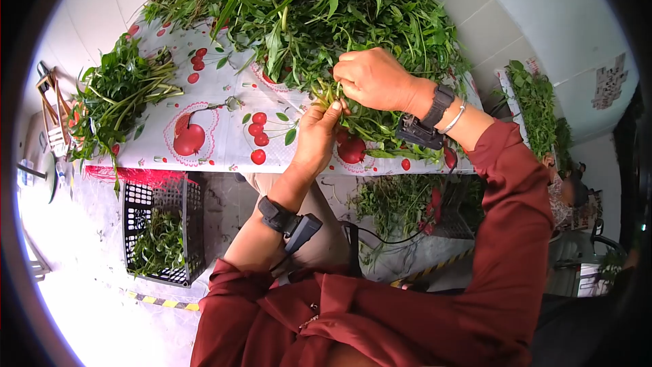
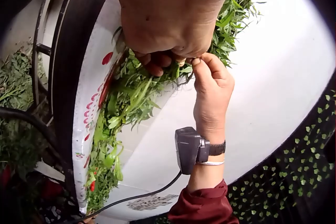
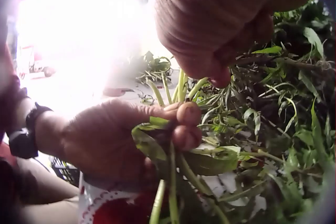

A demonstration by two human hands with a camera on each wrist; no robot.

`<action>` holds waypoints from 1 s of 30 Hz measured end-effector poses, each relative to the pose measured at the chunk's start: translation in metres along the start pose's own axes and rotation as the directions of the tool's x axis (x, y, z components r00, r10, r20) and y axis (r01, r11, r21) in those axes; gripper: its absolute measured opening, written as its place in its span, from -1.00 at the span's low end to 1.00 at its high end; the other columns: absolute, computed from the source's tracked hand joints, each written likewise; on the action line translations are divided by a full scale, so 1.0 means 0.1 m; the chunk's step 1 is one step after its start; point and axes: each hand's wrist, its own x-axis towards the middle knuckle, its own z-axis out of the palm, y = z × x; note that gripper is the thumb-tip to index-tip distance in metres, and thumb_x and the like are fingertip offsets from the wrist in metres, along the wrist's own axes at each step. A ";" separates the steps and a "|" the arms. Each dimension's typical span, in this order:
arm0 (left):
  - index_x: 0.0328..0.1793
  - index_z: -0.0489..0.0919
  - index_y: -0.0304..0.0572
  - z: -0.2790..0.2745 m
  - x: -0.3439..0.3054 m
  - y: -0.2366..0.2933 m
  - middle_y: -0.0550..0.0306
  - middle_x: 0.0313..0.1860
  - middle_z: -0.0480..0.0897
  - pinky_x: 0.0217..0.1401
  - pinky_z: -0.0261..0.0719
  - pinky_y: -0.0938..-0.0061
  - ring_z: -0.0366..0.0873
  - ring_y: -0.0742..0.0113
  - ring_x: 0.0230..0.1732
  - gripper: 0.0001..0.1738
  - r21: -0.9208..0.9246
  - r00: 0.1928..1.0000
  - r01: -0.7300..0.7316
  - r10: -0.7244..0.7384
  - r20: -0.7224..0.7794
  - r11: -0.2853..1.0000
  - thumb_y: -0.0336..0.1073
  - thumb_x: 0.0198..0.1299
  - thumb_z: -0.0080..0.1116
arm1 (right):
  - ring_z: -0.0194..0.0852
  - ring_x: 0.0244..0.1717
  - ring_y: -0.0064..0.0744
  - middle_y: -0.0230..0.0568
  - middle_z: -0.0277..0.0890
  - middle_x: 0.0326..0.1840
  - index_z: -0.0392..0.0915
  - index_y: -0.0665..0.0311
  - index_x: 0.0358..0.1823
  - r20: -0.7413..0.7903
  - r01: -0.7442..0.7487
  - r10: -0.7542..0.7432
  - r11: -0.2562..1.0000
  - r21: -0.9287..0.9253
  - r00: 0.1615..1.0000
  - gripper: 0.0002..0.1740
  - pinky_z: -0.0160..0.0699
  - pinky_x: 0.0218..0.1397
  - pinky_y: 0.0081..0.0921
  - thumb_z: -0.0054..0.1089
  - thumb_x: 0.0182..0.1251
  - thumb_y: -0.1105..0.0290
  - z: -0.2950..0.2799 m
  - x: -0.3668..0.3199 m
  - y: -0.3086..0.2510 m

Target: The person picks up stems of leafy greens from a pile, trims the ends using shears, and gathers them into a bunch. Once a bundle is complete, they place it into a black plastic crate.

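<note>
Gripping a bunch of green stems (image 1: 324, 98) at the near edge of the table (image 1: 224, 160), the left hand (image 1: 316, 139) curls round them from below; the right hand (image 1: 373, 80) pinches their tops. A fruit-printed cloth (image 1: 217, 88) covers the table, with a heap of greens (image 1: 305, 7) along its far edge. Under its left corner a black crate (image 1: 136, 197) on the pale floor holds more cuttings.

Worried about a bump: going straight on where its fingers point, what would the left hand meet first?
Likely the right hand, just ahead of the left hand; the heap of greens lies beyond.
</note>
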 end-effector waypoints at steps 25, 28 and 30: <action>-0.15 0.40 -0.13 0.04 -0.01 0.02 0.23 -0.29 0.46 -0.10 0.43 0.43 0.40 0.41 -0.24 -0.83 -0.139 0.993 -0.086 0.075 -0.087 0.987 -0.20 0.30 -0.04 | 0.32 -0.50 -0.58 -0.32 0.46 -0.52 0.53 0.34 -0.23 -0.063 -0.662 0.672 0.739 0.124 0.738 -0.80 0.35 -0.38 -0.57 0.16 0.12 0.42 -0.49 -1.15 0.97; -0.19 0.41 -0.12 0.02 0.00 0.02 0.26 -0.33 0.47 -0.38 0.45 0.57 0.42 0.49 -0.35 -0.79 -0.134 0.990 -0.066 0.048 -0.131 0.989 -0.15 0.27 -0.01 | 0.33 -0.53 -0.56 -0.32 0.47 -0.54 0.51 0.32 -0.14 -0.021 -0.703 0.710 0.701 0.117 0.704 -0.71 0.35 -0.40 -0.56 0.18 0.12 0.37 -0.39 -1.27 0.94; -0.24 0.43 -0.10 0.02 -0.01 0.03 0.30 -0.38 0.47 -0.53 0.32 0.65 0.36 0.57 -0.46 -0.80 -0.084 0.987 -0.039 0.025 -0.160 0.996 -0.15 0.26 -0.04 | 0.31 -0.52 -0.60 -0.34 0.44 -0.54 0.51 0.31 -0.10 0.014 -0.672 0.706 0.669 0.318 0.708 -0.68 0.33 -0.41 -0.57 0.20 0.13 0.32 -0.29 -1.24 0.84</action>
